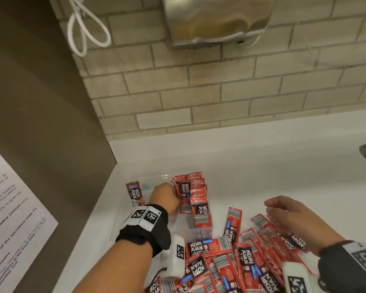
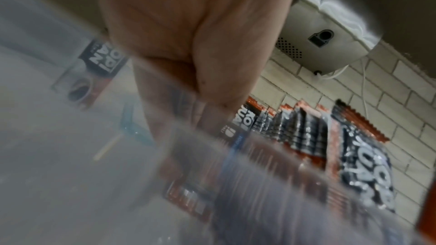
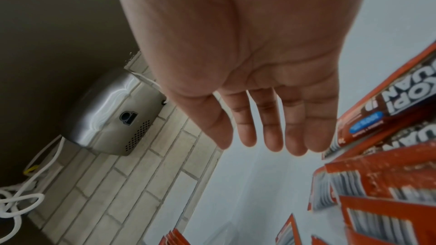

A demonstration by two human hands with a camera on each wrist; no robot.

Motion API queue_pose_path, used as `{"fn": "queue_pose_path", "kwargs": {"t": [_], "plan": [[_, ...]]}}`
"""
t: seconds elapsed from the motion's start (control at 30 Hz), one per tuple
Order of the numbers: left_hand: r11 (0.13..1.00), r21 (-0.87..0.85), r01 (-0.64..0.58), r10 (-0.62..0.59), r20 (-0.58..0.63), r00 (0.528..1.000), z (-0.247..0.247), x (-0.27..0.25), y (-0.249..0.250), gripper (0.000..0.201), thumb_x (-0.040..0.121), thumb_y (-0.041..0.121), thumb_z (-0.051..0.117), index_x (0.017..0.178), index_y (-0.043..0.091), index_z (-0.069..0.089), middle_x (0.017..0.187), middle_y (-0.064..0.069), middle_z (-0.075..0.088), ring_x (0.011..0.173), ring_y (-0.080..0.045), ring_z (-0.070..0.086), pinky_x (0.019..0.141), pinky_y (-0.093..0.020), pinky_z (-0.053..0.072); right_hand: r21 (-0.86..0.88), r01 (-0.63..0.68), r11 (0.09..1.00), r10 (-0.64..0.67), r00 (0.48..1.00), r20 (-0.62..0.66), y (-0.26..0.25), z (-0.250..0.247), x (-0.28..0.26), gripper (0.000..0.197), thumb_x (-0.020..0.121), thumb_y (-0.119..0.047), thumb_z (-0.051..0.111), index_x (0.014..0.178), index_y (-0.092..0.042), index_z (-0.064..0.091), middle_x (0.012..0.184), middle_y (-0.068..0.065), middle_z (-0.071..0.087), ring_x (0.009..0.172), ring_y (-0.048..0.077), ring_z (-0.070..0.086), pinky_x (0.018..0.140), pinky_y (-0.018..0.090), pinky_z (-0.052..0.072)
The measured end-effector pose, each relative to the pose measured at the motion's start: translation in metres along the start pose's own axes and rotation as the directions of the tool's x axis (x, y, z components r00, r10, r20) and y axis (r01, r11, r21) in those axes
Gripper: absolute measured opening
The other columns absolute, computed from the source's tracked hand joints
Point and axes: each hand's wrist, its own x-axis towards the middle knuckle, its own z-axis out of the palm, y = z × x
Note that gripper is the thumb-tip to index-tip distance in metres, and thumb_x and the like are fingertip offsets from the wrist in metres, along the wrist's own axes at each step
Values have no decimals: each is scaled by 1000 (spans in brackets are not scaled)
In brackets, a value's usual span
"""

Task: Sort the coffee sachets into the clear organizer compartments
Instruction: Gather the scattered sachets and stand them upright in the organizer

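Loose sachets (image 1: 230, 261) crowd the bench (image 1: 262, 166) beneath our open, empty right hand (image 1: 294, 216). Our left hand (image 1: 165, 197) pinches a sachet (image 1: 183, 197) inside the clear organizer (image 1: 201, 229); shoving could topple the packed row (image 1: 199, 195).

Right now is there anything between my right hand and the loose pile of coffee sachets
Nothing visible. The right hand hovers open, palm down, over the loose pile of sachets on the white counter, fingers straight and empty. Only air shows between them.
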Motion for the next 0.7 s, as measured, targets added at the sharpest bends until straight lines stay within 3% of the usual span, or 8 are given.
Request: {"fn": "queue_pose_path", "kwargs": {"t": [0.13, 0.3, 0.4, 0.53, 0.7], "plan": [[1000, 25, -4, 4, 7, 1000, 0, 3, -3, 18, 80, 5, 60, 64, 10, 60, 87, -16, 72, 84, -28, 70, 82, -38, 57, -31, -3, 1000, 3, 1000, 0, -1, 4, 0, 12, 92, -18, 55, 103, -19, 59, 101, 0, 63, 86, 19, 65, 80, 35, 53], [999, 36, 8, -10, 54, 998, -8, 4, -7, 12, 79, 3, 60, 74, 0, 70, 76, -13, 72, 76, -24, 71, 81, -37, 58, -75, -2, 997, -2, 999, -43, -7, 5, -1, 10, 91, -21, 56, 101, -22, 59, 104, -2, 61, 86, 22, 65, 86, 43, 52], [1000, -2, 8, -8, 42, 999, -13, 1, -7, 14, 81, 5, 60, 73, 0, 71, 67, -8, 70, 69, -20, 71, 79, -33, 58, -101, 5, 995, -11, 998, -55, -8, 6, -3, 11, 91, -22, 56, 102, -22, 58, 107, -1, 59, 87, 21, 64, 85, 41, 51], [998, -64, 0, 3, 53, 999, -14, -3, -7, 13, 81, 6, 64, 75, -3, 70, 77, -15, 73, 74, -24, 73, 76, -33, 59, -110, 3, 994, -6, 1000, -24, -9, 14, -6, 7, 92, -23, 55, 98, -26, 58, 105, -2, 61, 87, 24, 65, 84, 42, 51], [997, -72, 5, -1, 59, 998, -16, -5, -8, 13, 82, 4, 65, 70, -2, 68, 77, -17, 73, 73, -26, 73, 76, -39, 59, -105, 5, 994, -6, 1000, -7, -8, 20, -10, 7, 91, -22, 55, 97, -25, 58, 105, -1, 61, 85, 23, 65, 82, 40, 51]]}}
